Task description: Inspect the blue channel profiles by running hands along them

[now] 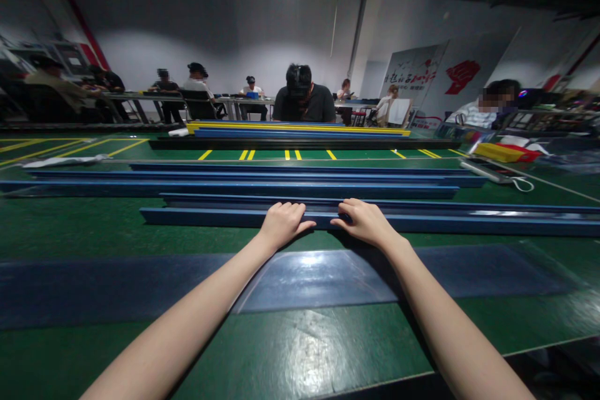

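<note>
A long blue channel strip (459, 223) lies across the green table in front of me. My left hand (284, 223) is closed over it near the middle, fingers over the far side and thumb along the near wall. A short gap to the right, my right hand (363, 220) grips the same strip, its thumb pointing toward the left one. Nearer to me, under my forearms, a flat, shiny bluish sheet (309, 275) stretches across the table.
More blue channel strips (281, 189) lie just beyond. Farther back are a black strip (300, 144) and yellow strips (300, 127). A co-worker (304, 97) sits opposite. At right are a pale device with a cord (497, 172) and a yellow-and-red item (504, 152).
</note>
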The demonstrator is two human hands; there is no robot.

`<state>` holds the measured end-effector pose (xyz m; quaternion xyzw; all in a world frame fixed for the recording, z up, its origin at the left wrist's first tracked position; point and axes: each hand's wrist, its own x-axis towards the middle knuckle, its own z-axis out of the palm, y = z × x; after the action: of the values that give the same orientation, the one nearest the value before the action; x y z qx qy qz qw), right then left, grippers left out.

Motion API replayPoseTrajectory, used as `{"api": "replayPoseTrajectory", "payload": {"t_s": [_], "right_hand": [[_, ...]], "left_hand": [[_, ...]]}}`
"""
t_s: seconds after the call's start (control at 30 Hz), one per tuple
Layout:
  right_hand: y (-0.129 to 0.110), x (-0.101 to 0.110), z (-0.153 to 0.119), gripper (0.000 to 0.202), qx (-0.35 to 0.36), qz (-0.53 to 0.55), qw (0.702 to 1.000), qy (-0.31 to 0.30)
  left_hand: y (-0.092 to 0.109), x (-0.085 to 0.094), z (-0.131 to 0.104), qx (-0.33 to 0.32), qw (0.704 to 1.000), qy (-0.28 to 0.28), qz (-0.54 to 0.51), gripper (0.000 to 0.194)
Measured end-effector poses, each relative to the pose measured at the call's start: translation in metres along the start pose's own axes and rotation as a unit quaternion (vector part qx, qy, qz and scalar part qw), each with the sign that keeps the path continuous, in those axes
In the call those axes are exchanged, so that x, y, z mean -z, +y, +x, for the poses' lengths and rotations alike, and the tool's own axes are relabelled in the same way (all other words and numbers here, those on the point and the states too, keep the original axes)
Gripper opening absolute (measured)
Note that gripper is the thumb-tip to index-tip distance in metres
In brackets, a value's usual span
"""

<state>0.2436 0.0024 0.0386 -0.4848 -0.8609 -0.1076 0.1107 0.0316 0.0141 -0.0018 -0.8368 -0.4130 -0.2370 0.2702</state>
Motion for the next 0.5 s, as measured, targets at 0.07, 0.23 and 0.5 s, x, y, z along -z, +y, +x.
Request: {"api": "replayPoseTrajectory", "payload": {"t_s": [0.07, 0.23, 0.5], "right_hand": [[-0.0001, -0.0001, 0.0, 0.025, 0.0, -0.001, 1.0, -0.001], [-0.0002, -0.0006, 0.0002, 0.026, -0.004, -0.005, 1.0, -0.007], [0.0, -0.0006, 0.0001, 0.026, -0.002, -0.003, 1.0, -0.006]], "left_hand": [[0.0001, 0.0001, 0.0, 0.002, 1.0, -0.004, -0.001, 0.039], [0.0003, 0.0004, 0.0, 0.004, 1.0, -0.016, -0.003, 0.04], [-0.0004, -0.0003, -0.0004, 0.006, 1.0, -0.014, -0.001, 0.04]]}}
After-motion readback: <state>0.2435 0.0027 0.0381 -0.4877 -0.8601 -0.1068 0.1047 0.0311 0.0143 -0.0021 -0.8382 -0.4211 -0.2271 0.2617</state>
